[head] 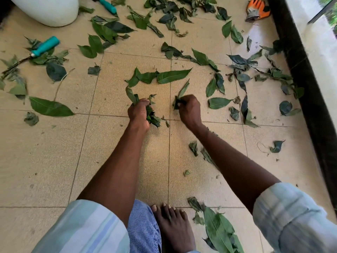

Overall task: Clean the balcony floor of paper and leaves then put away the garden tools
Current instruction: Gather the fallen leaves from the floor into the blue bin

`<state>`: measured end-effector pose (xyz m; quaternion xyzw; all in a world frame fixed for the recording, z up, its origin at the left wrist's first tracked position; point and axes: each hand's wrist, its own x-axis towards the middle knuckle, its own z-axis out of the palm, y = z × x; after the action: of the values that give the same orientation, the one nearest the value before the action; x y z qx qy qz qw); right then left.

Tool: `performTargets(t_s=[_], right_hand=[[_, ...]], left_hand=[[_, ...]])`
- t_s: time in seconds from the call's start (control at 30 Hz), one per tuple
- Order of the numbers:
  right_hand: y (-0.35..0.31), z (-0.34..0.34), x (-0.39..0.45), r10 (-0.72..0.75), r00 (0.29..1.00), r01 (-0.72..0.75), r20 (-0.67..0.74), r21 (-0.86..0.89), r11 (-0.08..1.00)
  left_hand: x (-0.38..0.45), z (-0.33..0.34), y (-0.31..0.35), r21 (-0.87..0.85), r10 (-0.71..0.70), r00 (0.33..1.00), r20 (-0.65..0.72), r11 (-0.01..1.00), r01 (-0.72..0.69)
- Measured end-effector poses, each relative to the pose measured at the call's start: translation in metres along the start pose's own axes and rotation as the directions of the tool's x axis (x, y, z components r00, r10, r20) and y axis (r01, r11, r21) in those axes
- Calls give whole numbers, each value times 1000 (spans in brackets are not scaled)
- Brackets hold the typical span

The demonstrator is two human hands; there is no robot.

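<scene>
- The task was judged to be at an early stage: leaves [172, 76] were scattered over most of the tiled balcony floor [45, 152], thickest towards the far side and along the dark wall base on the right.
- No paper could be made out among them.
- Some leaves were also left near the bare foot [173, 225] at the near edge.
- The garden tools had not been put away: a teal-handled tool [44, 46] lay on the floor at far left, a second teal handle [107, 5] near the white pot [49, 10], and an orange glove [257, 9] at far right.
- Both arms were stretched forward and down, with sleeves rolled up.
- A crumpled bunch of leaves [152, 115] was gripped in the fist of the left hand [138, 112].
- A single leaf [179, 96] was pinched by the curled fingers of the right hand [188, 108], just above the floor.
</scene>
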<state>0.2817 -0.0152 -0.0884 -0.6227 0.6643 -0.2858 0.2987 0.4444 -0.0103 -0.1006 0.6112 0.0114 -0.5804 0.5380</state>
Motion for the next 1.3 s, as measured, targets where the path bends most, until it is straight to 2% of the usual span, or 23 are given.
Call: performTargets(t_s=[0.07,0.1,0.17,0.23,0.27,0.37,0.43,0.47,0.57,0.63,0.73,0.83,0.87,0.9,0.97,1.07,1.1,1.2,1.3], right_hand=[[-5,-2,34,8,995,3,94,-118,993],[-3,-2,50,-18,986,58,163,-247,967],[7,-2,75,-35,938,215,346,-498,840],[25,2,82,-25,880,322,475,-556,766],[31,3,80,-49,876,329,480,-520,788],[42,5,53,-181,912,349,368,-464,814],[42,7,38,-279,897,419,343,-458,784],[38,5,33,-302,893,427,334,-417,802],[20,6,46,-280,926,336,255,-212,918],[6,11,72,-240,942,283,233,-175,943],[-7,21,118,-203,929,312,309,-361,879],[-9,35,150,-148,885,416,442,-605,679],[-8,39,155,-129,862,452,491,-627,634],[-6,43,157,-111,842,468,528,-612,637],[-1,49,148,-163,834,478,527,-544,690],[10,51,109,-237,916,369,325,-444,817],[12,53,93,-279,922,372,267,-425,825],[12,54,57,-380,893,446,242,-370,815],[-4,59,54,-323,909,381,264,-209,901]], left_hand=[[1,-3,2,11,10,1000,-11,1000,-10],[2,-4,3,14,14,1000,-17,1000,-14],[2,-7,5,16,19,1000,-17,1000,-19],[4,-9,6,15,23,1000,-7,1000,-23],[6,-9,6,7,20,1000,4,1000,-20],[12,-9,7,-14,9,1000,15,1000,-9],[15,-7,6,-25,1,1000,5,1000,-1],[15,-6,6,-33,-3,1000,4,999,3],[18,-3,7,-61,-9,1000,-15,998,8],[19,-4,11,-86,-8,1000,-28,996,6],[22,-8,16,-97,-6,999,-35,995,3],[28,-17,25,-91,-6,999,-49,996,2],[30,-20,28,-89,-10,998,-56,996,5],[31,-23,30,-92,-12,998,-59,996,7],[32,-26,33,-109,-15,998,-68,994,8],[32,-25,30,-165,-20,996,-92,986,4],[32,-24,29,-181,-21,995,-99,983,3],[33,-22,29,-205,-12,992,-129,979,-15],[32,-25,34,-221,8,987,-161,974,-44]])
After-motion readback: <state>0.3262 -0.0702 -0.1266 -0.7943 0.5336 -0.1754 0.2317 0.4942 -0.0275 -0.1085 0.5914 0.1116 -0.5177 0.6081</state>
